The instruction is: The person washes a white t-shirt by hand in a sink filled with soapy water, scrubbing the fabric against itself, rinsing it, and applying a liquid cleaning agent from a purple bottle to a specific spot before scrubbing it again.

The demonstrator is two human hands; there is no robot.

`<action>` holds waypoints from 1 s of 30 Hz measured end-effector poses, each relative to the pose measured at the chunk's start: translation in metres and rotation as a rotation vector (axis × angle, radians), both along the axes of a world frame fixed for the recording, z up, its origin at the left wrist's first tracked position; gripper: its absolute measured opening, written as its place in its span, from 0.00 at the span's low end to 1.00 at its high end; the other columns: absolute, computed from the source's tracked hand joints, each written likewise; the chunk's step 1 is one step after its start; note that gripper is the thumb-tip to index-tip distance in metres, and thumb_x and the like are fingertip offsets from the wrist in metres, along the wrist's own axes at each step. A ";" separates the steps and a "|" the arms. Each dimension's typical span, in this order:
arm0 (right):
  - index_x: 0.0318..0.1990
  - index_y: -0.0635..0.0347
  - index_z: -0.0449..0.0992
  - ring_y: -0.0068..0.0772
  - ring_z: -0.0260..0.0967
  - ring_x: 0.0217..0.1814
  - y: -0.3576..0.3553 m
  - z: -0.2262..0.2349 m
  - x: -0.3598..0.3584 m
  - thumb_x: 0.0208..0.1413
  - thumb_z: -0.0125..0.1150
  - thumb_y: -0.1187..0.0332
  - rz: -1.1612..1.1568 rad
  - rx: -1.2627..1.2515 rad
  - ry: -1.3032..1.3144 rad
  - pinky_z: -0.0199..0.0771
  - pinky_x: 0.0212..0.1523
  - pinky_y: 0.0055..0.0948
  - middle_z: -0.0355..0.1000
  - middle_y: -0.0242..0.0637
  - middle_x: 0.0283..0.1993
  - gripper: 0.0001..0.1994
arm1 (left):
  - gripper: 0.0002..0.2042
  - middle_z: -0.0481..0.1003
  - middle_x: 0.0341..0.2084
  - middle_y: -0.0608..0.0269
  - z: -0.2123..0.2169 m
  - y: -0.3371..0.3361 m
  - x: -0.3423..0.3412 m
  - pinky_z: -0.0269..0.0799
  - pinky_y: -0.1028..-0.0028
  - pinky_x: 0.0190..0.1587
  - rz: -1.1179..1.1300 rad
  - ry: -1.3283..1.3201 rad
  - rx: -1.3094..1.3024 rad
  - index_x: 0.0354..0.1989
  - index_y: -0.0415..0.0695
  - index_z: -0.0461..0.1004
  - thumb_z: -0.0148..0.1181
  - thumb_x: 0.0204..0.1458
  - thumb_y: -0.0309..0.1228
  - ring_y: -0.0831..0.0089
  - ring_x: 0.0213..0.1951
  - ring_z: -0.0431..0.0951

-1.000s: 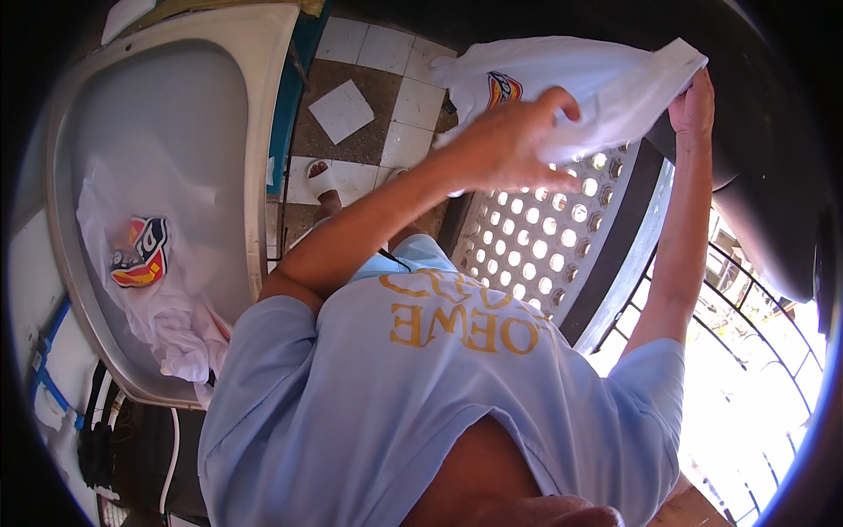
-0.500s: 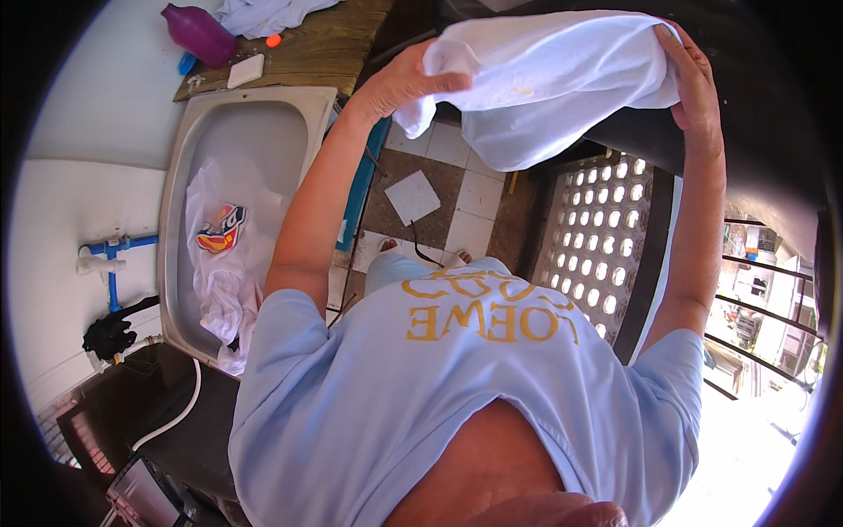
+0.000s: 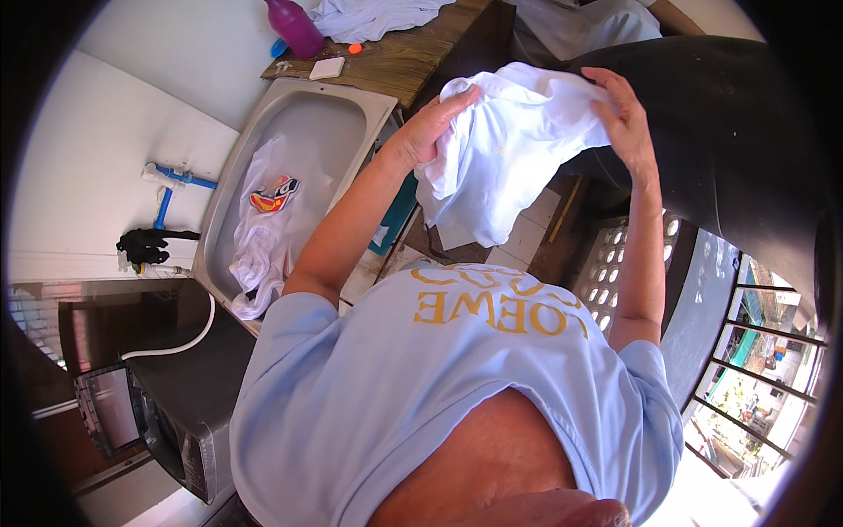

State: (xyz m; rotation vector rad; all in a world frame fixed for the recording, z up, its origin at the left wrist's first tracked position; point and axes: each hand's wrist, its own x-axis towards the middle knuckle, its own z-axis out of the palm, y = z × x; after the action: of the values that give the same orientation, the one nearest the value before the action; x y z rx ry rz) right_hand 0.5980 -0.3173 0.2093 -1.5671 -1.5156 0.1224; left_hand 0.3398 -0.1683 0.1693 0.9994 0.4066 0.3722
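A damp-looking white garment point(image 3: 509, 149) hangs in folds in front of my chest, held up between both hands. My left hand point(image 3: 436, 130) grips its left edge, with the thumb lying over the cloth. At its upper right edge, my right hand point(image 3: 625, 123) has the cloth between thumb and fingers, some of them hidden by folds. A faint yellowish mark shows on the fabric. To the left, another white garment with a colourful printed patch point(image 3: 274, 195) lies in the grey sink point(image 3: 329, 114).
Beyond the sink, a wooden counter point(image 3: 408, 66) bears a purple bottle point(image 3: 294, 29), a white bar point(image 3: 327, 68), an orange cap point(image 3: 355, 49) and white cloth point(image 3: 378, 16). Blue pipes point(image 3: 163, 206) run along the left wall. A large black rounded surface point(image 3: 729, 132) stands at right, near a barred window point(image 3: 760, 351).
Both hands have come lower and nearer my chest with the garment, and the right one has moved inward. The cloth now bunches and hangs down further. The view has turned.
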 end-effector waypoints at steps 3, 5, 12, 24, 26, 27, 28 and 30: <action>0.53 0.55 0.71 0.37 0.61 0.61 0.010 -0.001 -0.059 0.46 0.63 0.68 0.225 -0.027 0.026 0.60 0.59 0.31 0.64 0.39 0.58 0.23 | 0.22 0.74 0.43 0.64 -0.015 0.002 -0.004 0.67 0.72 0.51 0.053 -0.041 0.003 0.52 0.43 0.69 0.58 0.53 0.44 0.75 0.45 0.74; 0.47 0.59 0.74 0.33 0.69 0.49 0.022 -0.011 -0.081 0.50 0.62 0.67 0.190 -0.049 0.106 0.68 0.49 0.28 0.71 0.39 0.46 0.16 | 0.23 0.75 0.43 0.63 -0.004 -0.004 -0.009 0.68 0.71 0.51 0.020 -0.039 0.011 0.51 0.42 0.69 0.59 0.52 0.45 0.74 0.45 0.74; 0.38 0.61 0.68 0.16 0.58 0.31 0.061 -0.016 -0.104 0.64 0.46 0.62 0.304 0.169 0.433 0.63 0.35 0.19 0.66 0.24 0.30 0.11 | 0.26 0.73 0.48 0.56 0.011 0.007 -0.050 0.69 0.69 0.52 0.134 -0.197 -0.216 0.56 0.38 0.64 0.53 0.56 0.46 0.69 0.48 0.74; 0.42 0.62 0.77 0.13 0.66 0.32 0.093 0.043 -0.096 0.55 0.59 0.60 0.531 -0.760 0.387 0.67 0.39 0.18 0.73 0.25 0.30 0.14 | 0.22 0.77 0.29 0.61 0.003 0.103 -0.115 0.69 0.69 0.34 0.352 0.492 1.146 0.35 0.39 0.73 0.56 0.53 0.50 0.69 0.32 0.77; 0.43 0.60 0.76 0.11 0.66 0.33 0.101 0.049 -0.102 0.57 0.57 0.63 0.543 -0.616 0.385 0.66 0.39 0.16 0.73 0.23 0.31 0.12 | 0.28 0.77 0.29 0.56 0.027 0.097 -0.109 0.70 0.66 0.36 0.120 1.152 1.597 0.36 0.37 0.73 0.53 0.51 0.57 0.63 0.33 0.78; 0.44 0.60 0.76 0.11 0.66 0.33 0.106 0.050 -0.104 0.57 0.57 0.63 0.567 -0.600 0.440 0.66 0.39 0.16 0.73 0.23 0.32 0.12 | 0.36 0.77 0.33 0.50 0.021 0.094 -0.109 0.70 0.60 0.41 0.394 0.836 1.644 0.40 0.36 0.74 0.49 0.48 0.64 0.55 0.36 0.78; 0.44 0.59 0.76 0.11 0.67 0.33 0.114 0.052 -0.108 0.57 0.57 0.63 0.602 -0.579 0.492 0.67 0.39 0.16 0.73 0.23 0.32 0.12 | 0.35 0.77 0.34 0.51 0.022 0.093 -0.101 0.70 0.61 0.42 0.395 0.549 1.589 0.42 0.36 0.74 0.51 0.48 0.62 0.56 0.37 0.78; 0.44 0.59 0.76 0.12 0.67 0.33 0.125 0.052 -0.114 0.58 0.56 0.64 0.591 -0.546 0.585 0.67 0.39 0.16 0.73 0.23 0.33 0.11 | 0.33 0.77 0.35 0.53 0.022 0.081 -0.069 0.69 0.63 0.45 0.373 -0.004 1.420 0.44 0.36 0.73 0.56 0.47 0.60 0.58 0.38 0.77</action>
State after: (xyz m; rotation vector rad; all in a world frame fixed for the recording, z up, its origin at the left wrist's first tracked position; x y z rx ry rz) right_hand 0.4838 -0.1927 0.2616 -1.2462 -1.4679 1.3027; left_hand 0.2707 -0.0872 0.1915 2.3051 0.2874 1.0670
